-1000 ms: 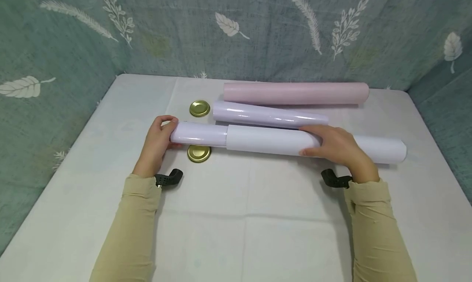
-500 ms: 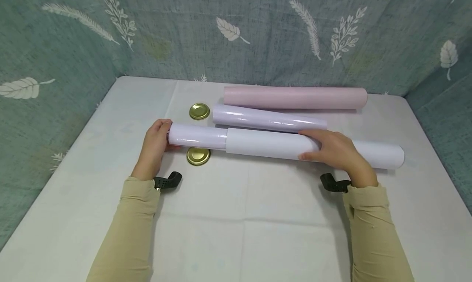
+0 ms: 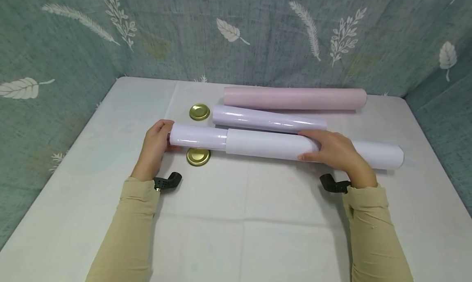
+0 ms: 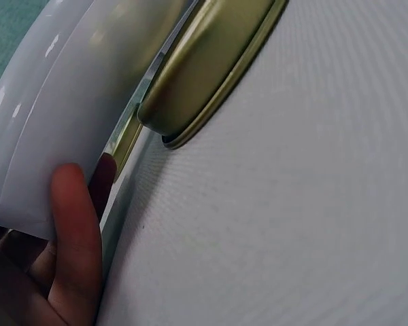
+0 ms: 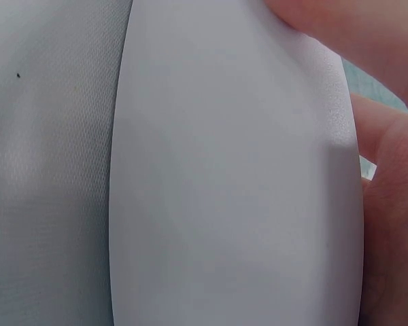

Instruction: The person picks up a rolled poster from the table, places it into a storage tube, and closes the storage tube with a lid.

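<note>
Head view: the left hand [image 3: 155, 145] cups the end of a glossy roll [image 3: 198, 136], fingers curled round its rim. The right hand [image 3: 333, 151] lies over a matte white tube [image 3: 265, 144], fingers wrapped across its top and thumb on the near side. The roll lies partly inside the tube, both resting lengthwise across the middle of the surface [image 3: 236, 216]; its exposed stretch runs from the left hand to the tube's left mouth.

Compared with a second ago, the assembly sits almost unchanged; the exposed stretch looks only slightly shorter and the tube's right end has moved marginally left. Judged from this, the sliding of roll into tube is slow or paused, with much of the roll's visible length yet to go in.

Left wrist view: a fingertip [image 4: 75, 224] presses the roll's edge, with a gold lid [image 4: 204, 75] just beside it on the surface. Right wrist view: the tube [image 5: 231, 176] fills the frame under the fingers [image 5: 387, 176].

Behind lie a second glossy roll [image 3: 269, 119], a pink roll [image 3: 295, 98] and another gold lid [image 3: 199, 111], all apart from the hands.
</note>
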Motion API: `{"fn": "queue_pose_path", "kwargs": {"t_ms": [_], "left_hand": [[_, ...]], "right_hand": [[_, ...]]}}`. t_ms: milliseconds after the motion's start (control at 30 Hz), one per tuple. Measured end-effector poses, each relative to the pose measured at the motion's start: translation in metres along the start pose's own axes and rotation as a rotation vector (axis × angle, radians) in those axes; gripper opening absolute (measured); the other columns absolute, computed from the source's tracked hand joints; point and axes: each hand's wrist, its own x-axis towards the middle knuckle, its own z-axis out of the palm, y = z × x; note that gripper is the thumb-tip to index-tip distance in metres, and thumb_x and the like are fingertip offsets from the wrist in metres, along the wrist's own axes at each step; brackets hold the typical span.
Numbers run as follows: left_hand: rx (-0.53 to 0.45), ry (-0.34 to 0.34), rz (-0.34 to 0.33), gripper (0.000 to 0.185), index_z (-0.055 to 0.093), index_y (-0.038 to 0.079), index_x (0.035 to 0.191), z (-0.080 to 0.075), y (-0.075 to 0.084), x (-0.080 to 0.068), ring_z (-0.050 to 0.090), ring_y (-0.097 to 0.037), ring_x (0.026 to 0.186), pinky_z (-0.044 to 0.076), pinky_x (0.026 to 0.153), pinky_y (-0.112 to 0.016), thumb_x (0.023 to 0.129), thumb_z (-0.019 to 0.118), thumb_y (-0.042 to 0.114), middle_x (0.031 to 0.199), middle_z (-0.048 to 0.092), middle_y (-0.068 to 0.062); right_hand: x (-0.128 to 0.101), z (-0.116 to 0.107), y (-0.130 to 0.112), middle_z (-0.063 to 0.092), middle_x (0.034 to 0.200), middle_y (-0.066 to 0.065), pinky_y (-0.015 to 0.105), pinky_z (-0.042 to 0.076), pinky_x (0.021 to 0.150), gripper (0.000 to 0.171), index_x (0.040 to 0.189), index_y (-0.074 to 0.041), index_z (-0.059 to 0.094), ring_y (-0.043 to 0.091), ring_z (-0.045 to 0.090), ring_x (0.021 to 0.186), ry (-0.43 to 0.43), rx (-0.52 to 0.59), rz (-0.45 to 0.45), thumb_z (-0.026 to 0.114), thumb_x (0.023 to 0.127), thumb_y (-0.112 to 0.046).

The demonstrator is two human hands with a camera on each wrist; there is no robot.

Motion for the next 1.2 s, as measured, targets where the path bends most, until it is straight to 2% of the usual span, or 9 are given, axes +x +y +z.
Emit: {"fn": "queue_pose_path", "kwargs": {"t_ms": [200,533,800,1200], "left_hand": [[-0.019,0.001,0.006,0.034,0.051,0.009,0.113,-0.0002,-0.0003,0.0006,0.056,-0.018,0.077,0.051,0.062,-0.032,0.094,0.042,0.036,0.108,0.05,-0.009],[0.005,0.002,0.009,0.036,0.05,0.009,0.113,-0.0009,-0.0014,-0.0005,0.055,-0.018,0.079,0.051,0.063,-0.031,0.094,0.041,0.038,0.109,0.049,-0.008],[-0.03,0.001,0.031,0.034,0.052,0.008,0.112,0.0004,-0.0013,0.0005,0.055,-0.017,0.076,0.051,0.061,-0.03,0.093,0.044,0.035,0.106,0.05,-0.009],[-0.027,-0.008,-0.008,0.033,0.052,0.007,0.111,0.002,0.0016,-0.0006,0.056,-0.015,0.078,0.051,0.064,-0.031,0.094,0.042,0.033,0.107,0.048,-0.008]], "right_hand": [[-0.0004,-0.0006,-0.0014,0.046,0.13,0.0,0.05,0.037,0.084,0.073,0.129,-0.034,0.044,0.028,0.044,0.115,0.008,0.005,-0.007,0.061,0.066,-0.067],[-0.0001,-0.0002,-0.0015,0.046,0.131,-0.001,0.05,0.036,0.085,0.075,0.13,-0.034,0.044,0.028,0.043,0.115,-0.001,0.008,-0.002,0.06,0.065,-0.068],[-0.0013,-0.0024,-0.0021,0.047,0.13,0.001,0.05,0.037,0.082,0.074,0.129,-0.034,0.045,0.029,0.045,0.113,0.006,0.009,0.005,0.062,0.065,-0.067],[-0.0001,-0.0003,-0.0013,0.048,0.129,0.0,0.049,0.037,0.083,0.074,0.128,-0.034,0.045,0.028,0.044,0.113,0.007,0.011,0.003,0.062,0.064,-0.068]]}}
